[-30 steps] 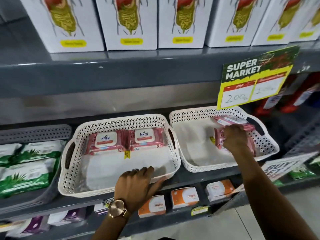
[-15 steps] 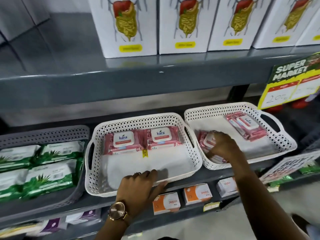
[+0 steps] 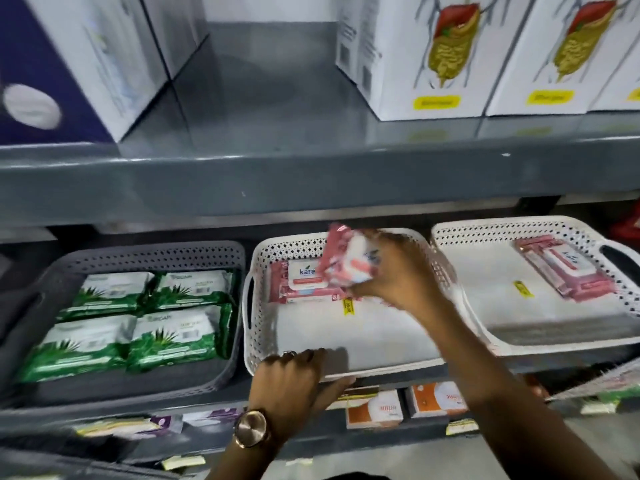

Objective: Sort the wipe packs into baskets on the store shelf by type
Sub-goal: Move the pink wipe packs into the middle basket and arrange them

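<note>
My right hand (image 3: pixel 398 271) grips a pink wipe pack (image 3: pixel 346 261), tilted and blurred, above the back of the middle white basket (image 3: pixel 256 327). Under it lies a pink Kara pack (image 3: pixel 301 282) in that basket; any pack beside it is hidden by my hand. My left hand (image 3: pixel 294 379) holds the middle basket's front rim. The right white basket (image 3: pixel 450 237) holds a stack of pink packs (image 3: pixel 561 268) at its back right. A grey basket (image 3: pixel 156 254) on the left holds several green and white wipe packs (image 3: pixel 138 320).
A grey shelf (image 3: pixel 311 174) above carries white boxes (image 3: pixel 436 53) and overhangs the baskets. Below the basket shelf sit small orange and white boxes (image 3: pixel 374 408) and purple packs (image 3: pixel 207 419). Yellow price tags hang along the lower shelf edge.
My right hand lifted a pink pack out of the right basket and carried it left over the middle basket. The camera swung left. My left hand stays on the middle basket's rim.
</note>
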The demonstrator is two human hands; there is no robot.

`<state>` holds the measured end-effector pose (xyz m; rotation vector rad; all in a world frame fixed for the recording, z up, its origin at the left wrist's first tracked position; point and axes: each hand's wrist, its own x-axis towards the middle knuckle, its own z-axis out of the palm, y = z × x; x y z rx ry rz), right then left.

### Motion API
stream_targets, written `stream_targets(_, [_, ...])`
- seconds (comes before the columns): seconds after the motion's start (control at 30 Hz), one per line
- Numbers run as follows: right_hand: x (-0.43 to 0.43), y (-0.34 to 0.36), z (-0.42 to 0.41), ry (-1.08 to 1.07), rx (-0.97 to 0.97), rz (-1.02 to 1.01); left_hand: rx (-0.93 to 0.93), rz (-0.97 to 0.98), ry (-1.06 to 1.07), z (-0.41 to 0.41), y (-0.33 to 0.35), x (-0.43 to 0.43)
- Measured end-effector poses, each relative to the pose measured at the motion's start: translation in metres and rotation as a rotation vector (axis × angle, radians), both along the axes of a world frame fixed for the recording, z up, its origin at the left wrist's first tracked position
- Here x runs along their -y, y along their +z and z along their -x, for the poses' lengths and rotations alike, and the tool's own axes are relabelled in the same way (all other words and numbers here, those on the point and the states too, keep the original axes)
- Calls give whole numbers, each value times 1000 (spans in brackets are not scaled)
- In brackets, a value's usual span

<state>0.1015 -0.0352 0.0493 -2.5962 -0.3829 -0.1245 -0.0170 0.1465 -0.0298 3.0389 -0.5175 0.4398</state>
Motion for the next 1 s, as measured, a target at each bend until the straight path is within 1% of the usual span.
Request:
stream_targets(0.1, [-55,-29,2,155,-13,192,-9,-5,-17,-1,-3,-4])
stream_targets(0.17, [-71,-47,5,221,-36,271,-6,1,-27,-3,-5,-4])
stream_targets(0.23, [-76,-60,8,255,-18,329,8,1,-31,-3,-6,-3])
stream_targets(0.3, [-73,-64,10,270,-9,309,6,6,-32,-3,-7,-3])
stream_targets(0.4, [-57,-57,9,242,-71,179,-19,1,-22,-3,-6,-2])
stream_targets(0.47, [-36,-48,2,174,-103,40,-49,13,-20,-3,-2,2])
stream_targets(0.53, [-8,-35,-8,90,-93,-106,-76,25,-46,-4,3,13])
stream_targets(0.6, [27,-25,-20,-7,-48,-207,-68,58,-114,-5,5,30])
stream_targets(0.67, [67,-20,-30,-108,-37,-264,-63,115,-189,-6,4,49])
stream_targets(0.77, [126,-22,-39,-260,15,-216,-35,137,-280,-11,1,75])
stream_targets(0.83, [162,-25,-44,-368,45,-131,1,120,-301,-13,-2,94])
stream_targets(0.9, [194,-30,-48,-491,0,-50,22,115,-307,-15,-5,114])
stream_targets(1.0, [233,-41,-52,-660,-138,52,17,105,-312,-19,-5,143])
